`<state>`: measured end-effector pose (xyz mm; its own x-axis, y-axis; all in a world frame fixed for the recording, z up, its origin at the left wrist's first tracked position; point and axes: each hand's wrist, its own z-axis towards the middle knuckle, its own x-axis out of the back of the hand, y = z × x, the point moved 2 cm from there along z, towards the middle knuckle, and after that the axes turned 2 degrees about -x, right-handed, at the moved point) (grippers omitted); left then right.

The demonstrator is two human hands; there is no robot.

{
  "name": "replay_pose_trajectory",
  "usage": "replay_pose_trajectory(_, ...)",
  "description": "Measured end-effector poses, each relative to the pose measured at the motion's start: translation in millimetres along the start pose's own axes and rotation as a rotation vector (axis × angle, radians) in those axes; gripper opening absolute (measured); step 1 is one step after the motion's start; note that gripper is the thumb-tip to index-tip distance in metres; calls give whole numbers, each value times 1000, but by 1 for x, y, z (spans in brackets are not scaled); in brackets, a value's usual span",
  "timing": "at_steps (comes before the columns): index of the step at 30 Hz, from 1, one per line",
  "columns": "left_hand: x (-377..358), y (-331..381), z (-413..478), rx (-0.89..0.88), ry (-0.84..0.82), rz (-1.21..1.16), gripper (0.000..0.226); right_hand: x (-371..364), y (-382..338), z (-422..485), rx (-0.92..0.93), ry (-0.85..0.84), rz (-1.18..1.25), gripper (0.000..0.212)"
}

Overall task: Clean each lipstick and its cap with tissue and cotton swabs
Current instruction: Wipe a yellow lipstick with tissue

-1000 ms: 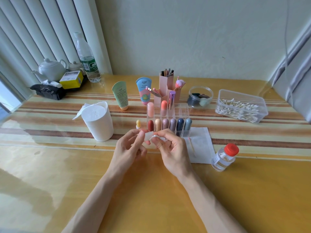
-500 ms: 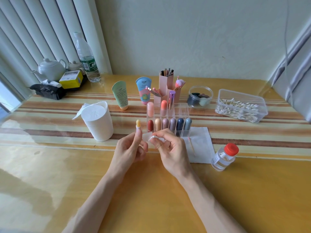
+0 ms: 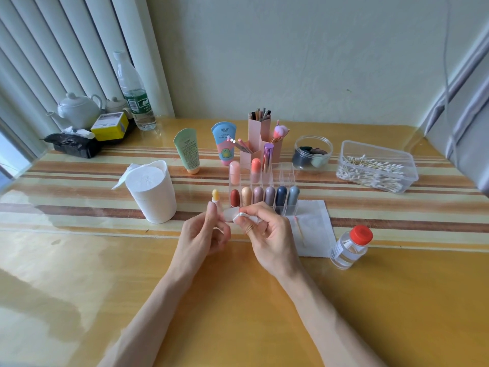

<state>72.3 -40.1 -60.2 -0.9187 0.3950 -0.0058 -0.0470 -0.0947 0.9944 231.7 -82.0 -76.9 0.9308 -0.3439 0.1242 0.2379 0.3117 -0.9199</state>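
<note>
While my left hand (image 3: 203, 234) pinches the small uncapped yellow lipstick (image 3: 216, 197) by its rigid base, my right hand (image 3: 267, 234) clamps folded white tissue (image 3: 244, 218). Its waxy tip looks soft, so I judge light dabs safest.

At the back left of the worktop (image 3: 79, 274) stand a white teapot (image 3: 76, 110), a yellow box (image 3: 109, 126) and a water bottle (image 3: 135, 94). Two tubes (image 3: 187, 151) stand upright mid-worktop, beside pink brush holders (image 3: 260, 136). A red-capped bottle (image 3: 350, 247) stands right.

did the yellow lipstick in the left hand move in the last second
Yes. The yellow lipstick rose: it now stands left of the clear organizer's front row, held upright by the left hand, no longer low between both hands.
</note>
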Motion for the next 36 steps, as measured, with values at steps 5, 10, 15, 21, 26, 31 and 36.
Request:
replay_pose_trajectory(5,4,-1,2,-111,5,125,39,-3,1,-2,36,-15,-74,21)
replay_pose_trajectory(10,3,1,3,-137,0,12,18,0,-2,-1,-21,-15,-1,19)
replay_pose_trajectory(15,1,8,-1,-30,27,19,48,1,-5,0,-29,-10,47,14)
replay_pose_trajectory(21,1,4,0,-73,3,72,45,-1,-4,-2,18,-38,-20,15)
replay_pose_trajectory(26,0,5,1,-96,-28,-17,25,2,-1,0,-8,-8,-15,19)
replay_pose_trajectory(31,0,7,-1,-13,-2,27,42,-2,-2,-2,42,-22,-83,12)
replay_pose_trajectory(36,3,5,2,-125,6,49,17,-2,-1,-2,14,-39,-65,17)
